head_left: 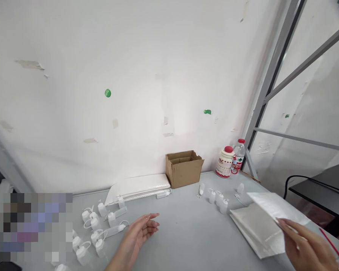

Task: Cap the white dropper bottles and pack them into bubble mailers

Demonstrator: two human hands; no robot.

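My right hand (312, 242) pinches the near edge of a white packaging bag (277, 207) between thumb and fingers, at the right of the table. That bag is lifted at an angle over a small stack of similar bags (255, 226). My left hand (141, 235) hovers over the table's middle, fingers loosely curled and apart, with nothing in them. Left of it are several small translucent squeeze bottles (83, 254) with white caps and looped strap tethers, some upright and some lying down. A few more bottles (223, 206) stand right of centre.
An open cardboard box (185, 175) stands against the wall, beside a flat pile of white sheets or bags (138, 186). A cream jar with a red lid (224, 165) and a water bottle (239, 152) stand at the back right. A red thin stick (330, 242) lies near the right edge.
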